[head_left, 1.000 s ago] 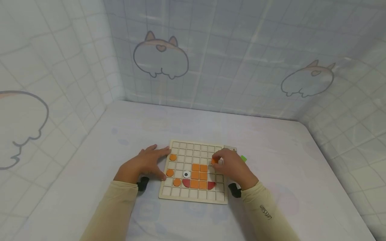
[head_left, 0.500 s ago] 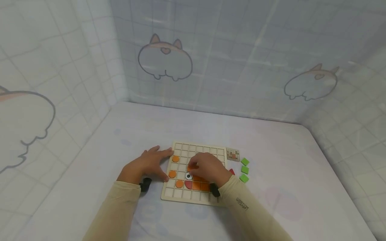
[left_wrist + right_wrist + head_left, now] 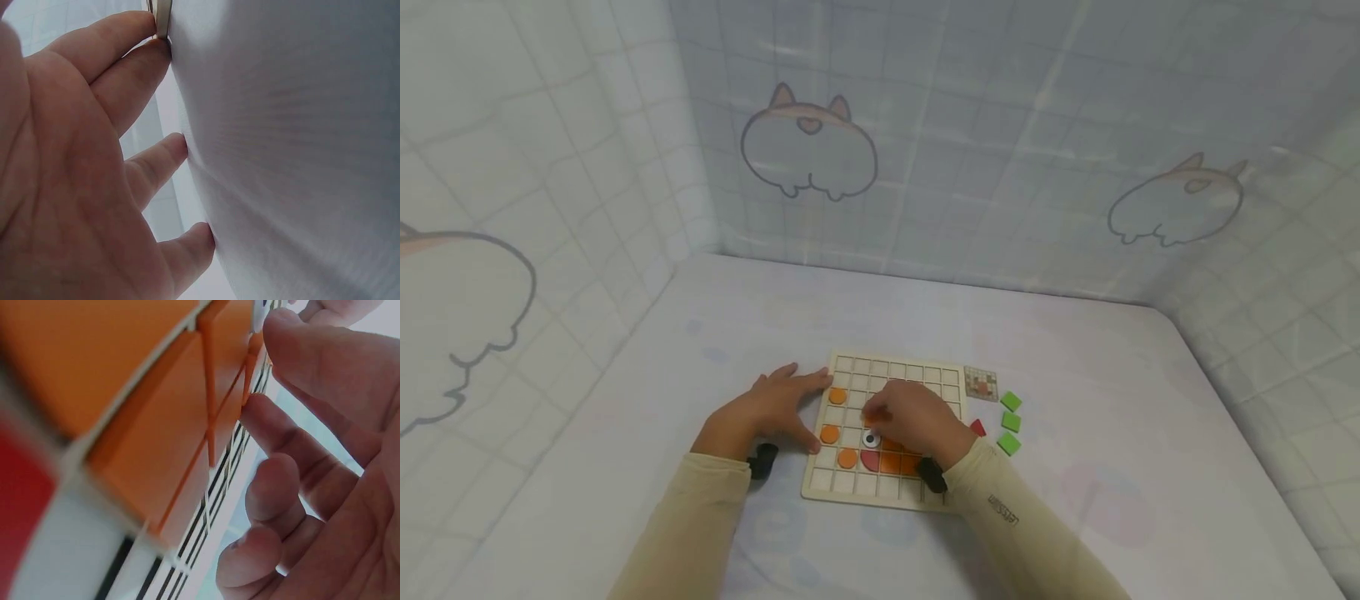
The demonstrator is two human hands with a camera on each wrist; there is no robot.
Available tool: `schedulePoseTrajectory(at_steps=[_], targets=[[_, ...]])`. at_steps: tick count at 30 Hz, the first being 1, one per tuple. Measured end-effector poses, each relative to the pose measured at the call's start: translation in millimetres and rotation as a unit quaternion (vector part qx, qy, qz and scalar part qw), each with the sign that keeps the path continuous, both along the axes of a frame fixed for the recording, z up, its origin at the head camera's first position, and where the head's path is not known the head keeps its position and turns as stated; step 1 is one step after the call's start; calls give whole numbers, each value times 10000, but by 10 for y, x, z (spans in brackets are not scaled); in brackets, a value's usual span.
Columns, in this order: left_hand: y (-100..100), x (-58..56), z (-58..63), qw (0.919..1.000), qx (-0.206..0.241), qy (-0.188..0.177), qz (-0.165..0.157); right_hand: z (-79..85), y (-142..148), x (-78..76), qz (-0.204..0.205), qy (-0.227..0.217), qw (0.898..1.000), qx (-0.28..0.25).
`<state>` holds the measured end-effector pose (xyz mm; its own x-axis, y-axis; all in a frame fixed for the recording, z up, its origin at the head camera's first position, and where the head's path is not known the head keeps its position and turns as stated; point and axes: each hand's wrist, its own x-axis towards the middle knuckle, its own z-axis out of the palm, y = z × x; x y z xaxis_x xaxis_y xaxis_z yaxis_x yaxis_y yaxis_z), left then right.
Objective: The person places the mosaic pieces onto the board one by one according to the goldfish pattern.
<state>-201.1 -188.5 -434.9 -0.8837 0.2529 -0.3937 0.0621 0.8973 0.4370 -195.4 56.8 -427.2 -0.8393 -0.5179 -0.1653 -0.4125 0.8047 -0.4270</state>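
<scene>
A wooden grid board (image 3: 842,490) lies on the table with coloured tiles in its cells. My right hand (image 3: 917,421) is over the board's middle, pinching an orange square tile (image 3: 874,417) just above the round eye tile (image 3: 870,438); the hand hides part of the orange block behind it. In the right wrist view, thumb and fingertips are right at the edge of the orange tiles (image 3: 150,437). My left hand (image 3: 767,414) is spread at the board's left edge, thumb and a finger touching its rim; in the left wrist view, two other fingertips rest on the table.
Several orange round tiles (image 3: 830,434) sit in the board's left cells, by a red quarter-round tile (image 3: 869,461). Right of the board are a small pattern card (image 3: 982,383), green square tiles (image 3: 1011,422) and a red piece (image 3: 977,427). Patterned walls surround the white table (image 3: 1075,358).
My right hand has carried the orange tile leftward from the board's right side to the cell above the eye tile, uncovering the card and green tiles. My left hand keeps its place.
</scene>
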Motion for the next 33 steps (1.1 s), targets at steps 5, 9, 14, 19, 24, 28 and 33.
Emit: schedulePoseTrajectory(at_steps=[5,9,14,19,24,28,33], targets=[[18,-10,-12,9999,-71,9,97,52,230,103,-376,10,9992,-110],[21,-12,-4,9999,-27,17,155,77,527,145,-836,162,9963,-133],[6,-7,-27,10000,-19,4,66,24,956,169,-1143,297,9930,19],[-13,-19,-43,9999,-103,88,42,-24,1227,186,-1328,361,9904,81],[-4,-20,-47,10000,-26,66,50,-81,1312,181,-1321,299,9907,134],[14,-9,-54,10000,36,14,61,-137,1328,164,-1215,364,9917,214],[16,-5,-52,10000,-2,70,34,-165,1321,145,-1269,417,9906,286]])
